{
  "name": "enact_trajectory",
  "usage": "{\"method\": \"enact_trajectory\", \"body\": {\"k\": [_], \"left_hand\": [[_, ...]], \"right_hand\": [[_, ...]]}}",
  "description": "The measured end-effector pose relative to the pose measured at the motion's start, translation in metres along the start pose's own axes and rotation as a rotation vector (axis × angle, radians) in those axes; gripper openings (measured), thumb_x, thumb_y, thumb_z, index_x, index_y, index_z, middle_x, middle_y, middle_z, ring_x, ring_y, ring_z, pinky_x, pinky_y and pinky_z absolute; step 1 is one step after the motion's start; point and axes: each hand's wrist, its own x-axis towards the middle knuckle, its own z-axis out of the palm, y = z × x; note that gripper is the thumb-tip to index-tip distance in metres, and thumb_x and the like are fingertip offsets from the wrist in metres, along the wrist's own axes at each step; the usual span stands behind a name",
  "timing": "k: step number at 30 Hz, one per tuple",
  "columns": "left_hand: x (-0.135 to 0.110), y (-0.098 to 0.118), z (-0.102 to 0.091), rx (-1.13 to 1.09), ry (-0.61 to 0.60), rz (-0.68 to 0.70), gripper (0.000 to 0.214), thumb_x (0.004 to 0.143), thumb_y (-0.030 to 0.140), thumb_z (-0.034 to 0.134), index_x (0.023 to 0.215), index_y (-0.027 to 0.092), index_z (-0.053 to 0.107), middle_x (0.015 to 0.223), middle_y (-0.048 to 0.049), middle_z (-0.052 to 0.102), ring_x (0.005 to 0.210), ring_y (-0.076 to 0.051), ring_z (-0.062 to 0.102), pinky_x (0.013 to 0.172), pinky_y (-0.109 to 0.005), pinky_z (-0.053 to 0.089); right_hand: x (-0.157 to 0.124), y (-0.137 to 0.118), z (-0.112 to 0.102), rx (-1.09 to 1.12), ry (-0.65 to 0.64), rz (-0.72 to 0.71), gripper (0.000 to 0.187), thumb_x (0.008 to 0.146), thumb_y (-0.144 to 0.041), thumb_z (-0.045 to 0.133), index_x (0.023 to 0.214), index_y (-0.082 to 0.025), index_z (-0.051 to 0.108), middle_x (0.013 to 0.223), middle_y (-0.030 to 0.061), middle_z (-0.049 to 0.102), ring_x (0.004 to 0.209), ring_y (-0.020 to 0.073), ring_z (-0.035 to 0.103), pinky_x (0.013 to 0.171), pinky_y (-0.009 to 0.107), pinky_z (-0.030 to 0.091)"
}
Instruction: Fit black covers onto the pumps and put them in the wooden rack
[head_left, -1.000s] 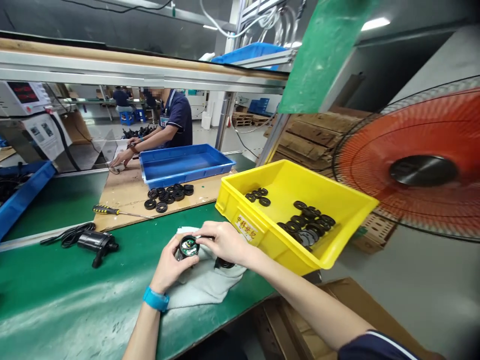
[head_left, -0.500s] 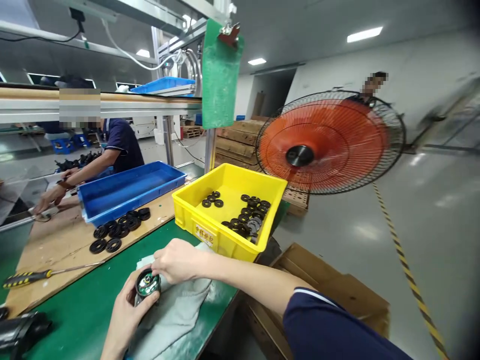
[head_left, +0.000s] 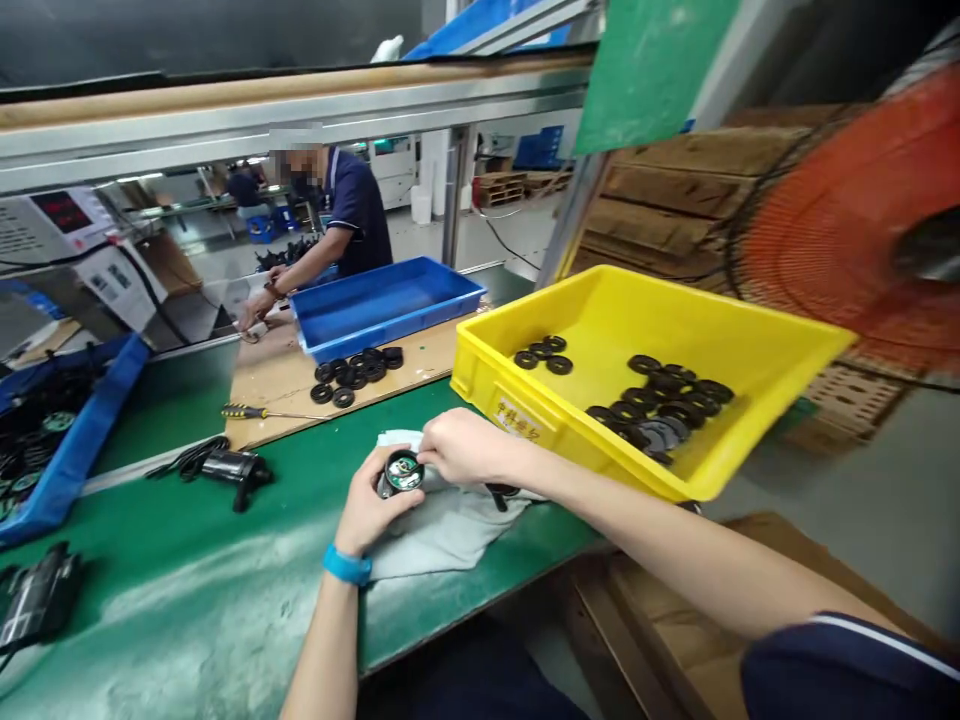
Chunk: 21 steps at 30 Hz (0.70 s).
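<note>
My left hand (head_left: pixel 366 505) is wrapped round a small round black housing (head_left: pixel 387 488), its open end facing up. Inside it a green circuit board (head_left: pixel 405 471) shows. My right hand (head_left: pixel 466 447) is closed, fingertips pinched at the housing's right rim; whatever they grip is hidden. Under both hands a pale cloth (head_left: pixel 442 535) lies rumpled on the green bench. A dark handle-like piece (head_left: pixel 501 492) pokes out beneath my right wrist.
A yellow bin (head_left: pixel 480 365) with black rings (head_left: pixel 667 395) stands right. Behind are a blue tray (head_left: pixel 390 325), more rings (head_left: pixel 356 372) and a screwdriver (head_left: pixel 251 411) on a board. Black motor-like units (head_left: pixel 232 467) lie left. A co-worker (head_left: pixel 356 205) works beyond; an orange fan (head_left: pixel 847 220) stands right.
The view has swung left and down, bringing the left part of the bench into sight. My hands keep the same hold on the housing, with the right fingers still at its rim.
</note>
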Motion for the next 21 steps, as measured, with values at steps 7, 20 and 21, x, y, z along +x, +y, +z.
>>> {"method": "enact_trajectory", "body": {"k": [7, 20, 21], "left_hand": [[-0.003, 0.003, 0.002, -0.028, 0.003, 0.036, 0.055, 0.074, 0.042, 0.084, 0.121, 0.02, 0.066, 0.119, -0.0092, 0.064, 0.114, -0.028, 0.059, 0.1, -0.037, 0.044], [-0.004, 0.006, 0.008, -0.015, 0.076, 0.06, 0.05, 0.071, 0.034, 0.087, 0.116, 0.022, 0.067, 0.115, -0.0069, 0.067, 0.111, -0.026, 0.059, 0.099, -0.036, 0.043], [-0.004, 0.006, 0.009, -0.016, 0.078, 0.06, 0.051, 0.071, 0.033, 0.087, 0.116, 0.022, 0.067, 0.115, -0.0067, 0.067, 0.11, -0.026, 0.06, 0.099, -0.036, 0.043]], "right_hand": [[0.005, -0.003, -0.006, -0.067, -0.063, 0.004, 0.026, 0.091, -0.027, 0.057, 0.086, -0.016, 0.081, 0.085, 0.0146, 0.077, 0.081, 0.0257, 0.072, 0.062, 0.03, 0.034], [0.013, -0.01, -0.01, -0.198, -0.103, -0.015, 0.026, 0.092, -0.024, 0.056, 0.083, -0.017, 0.08, 0.087, 0.0119, 0.077, 0.081, 0.0248, 0.072, 0.064, 0.03, 0.035], [0.014, -0.01, -0.01, -0.202, -0.106, -0.019, 0.026, 0.093, -0.024, 0.056, 0.084, -0.018, 0.08, 0.087, 0.0115, 0.077, 0.081, 0.0243, 0.071, 0.064, 0.029, 0.036]]}}
